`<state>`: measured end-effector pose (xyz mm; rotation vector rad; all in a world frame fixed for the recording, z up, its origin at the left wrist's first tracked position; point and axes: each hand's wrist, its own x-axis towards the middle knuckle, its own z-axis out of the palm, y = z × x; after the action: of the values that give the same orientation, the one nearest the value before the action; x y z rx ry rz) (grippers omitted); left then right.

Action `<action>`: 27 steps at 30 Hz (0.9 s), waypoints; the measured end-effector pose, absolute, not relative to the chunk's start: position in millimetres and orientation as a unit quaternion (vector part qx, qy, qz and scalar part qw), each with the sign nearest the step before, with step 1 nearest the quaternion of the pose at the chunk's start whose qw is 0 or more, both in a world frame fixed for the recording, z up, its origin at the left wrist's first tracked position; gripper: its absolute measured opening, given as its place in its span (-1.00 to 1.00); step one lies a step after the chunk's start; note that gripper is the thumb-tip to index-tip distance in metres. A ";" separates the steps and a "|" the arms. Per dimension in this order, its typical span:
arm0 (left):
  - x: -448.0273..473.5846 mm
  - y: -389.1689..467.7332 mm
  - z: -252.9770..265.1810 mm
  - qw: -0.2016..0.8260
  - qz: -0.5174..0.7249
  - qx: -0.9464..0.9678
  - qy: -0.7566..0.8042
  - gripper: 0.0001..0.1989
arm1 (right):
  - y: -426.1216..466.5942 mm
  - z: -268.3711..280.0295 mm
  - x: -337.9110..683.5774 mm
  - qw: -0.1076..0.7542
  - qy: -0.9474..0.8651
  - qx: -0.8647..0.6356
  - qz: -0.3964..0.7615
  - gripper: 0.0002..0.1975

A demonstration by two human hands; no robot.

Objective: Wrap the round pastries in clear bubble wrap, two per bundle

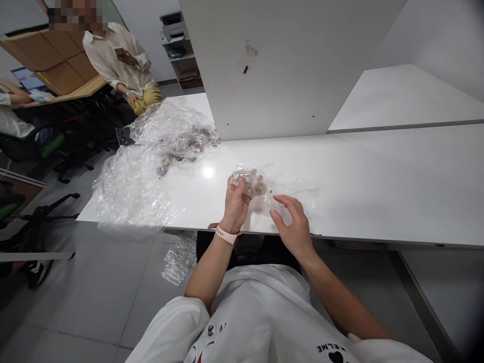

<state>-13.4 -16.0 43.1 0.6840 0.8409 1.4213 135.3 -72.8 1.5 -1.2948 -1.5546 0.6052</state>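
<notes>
My left hand (237, 200) is closed around a small item in clear plastic wrapping (260, 187), held just above the white table. Through the film a beige-brown round part shows, but its exact kind I cannot make out. To its right, my right hand (293, 222) has thumb and fingers apart, with nothing between them, close to the wrapping's edge. A thin clear plastic bag (302, 194) lies on the table beyond the right fingers, and its outline is faint.
Crumpled clear plastic and bubble wrap (132, 186) cover the table's left end, with small brownish wrapped items (181, 151) among them. A white upright panel (272, 80) stands at the table's back. More bubble wrap (177, 259) lies below the front edge. Another person (117, 60) is at the back left.
</notes>
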 end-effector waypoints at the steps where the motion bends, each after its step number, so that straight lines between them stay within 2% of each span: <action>1: -18.0 -19.3 50.3 0.621 0.624 0.312 0.356 -0.51 | -81.6 2.9 136.8 0.495 -0.611 -0.556 0.270 -0.66; 4: -24.1 -32.0 64.3 0.611 0.630 0.338 0.339 -0.50 | -97.9 3.4 143.4 0.487 -0.503 -0.576 0.421 -0.50; 8: -17.1 -47.1 58.1 0.650 0.566 0.361 0.357 -0.49 | -92.5 12.4 152.5 0.490 -0.382 -0.427 0.657 -0.29; 12: -10.4 -53.3 45.8 0.673 0.482 0.413 0.381 -0.46 | -81.8 28.6 155.2 0.481 -0.381 -0.365 0.700 -0.17; 14: -9.7 -53.1 45.6 0.638 0.443 0.483 0.404 -0.44 | -80.4 29.9 152.0 0.468 -0.416 -0.399 0.670 -0.15; 15: -9.4 -52.0 46.7 0.602 0.421 0.531 0.422 -0.44 | -79.7 28.0 149.7 0.467 -0.428 -0.421 0.649 -0.21; 19: -5.7 -36.0 51.0 0.369 0.364 0.722 0.458 -0.51 | -58.6 11.5 151.7 0.514 -0.454 -0.466 0.559 -0.50; 21: -5.1 -19.0 47.5 0.269 0.388 0.763 0.442 -0.53 | -26.3 4.5 171.6 0.576 -0.469 -0.488 0.459 -0.53; 24: -12.1 13.5 32.0 0.181 0.447 0.747 0.458 -0.58 | 53.6 0.5 235.8 0.675 -0.444 -0.519 0.280 -0.58; 27: -24.0 41.3 10.4 0.132 0.477 0.696 0.520 -0.66 | 148.2 0.9 322.3 0.674 -0.425 -0.584 0.152 -0.60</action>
<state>-24.0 41.3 10.4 2.0201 1.5095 1.3831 322.3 148.2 0.9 -1.3151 -0.9564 0.3421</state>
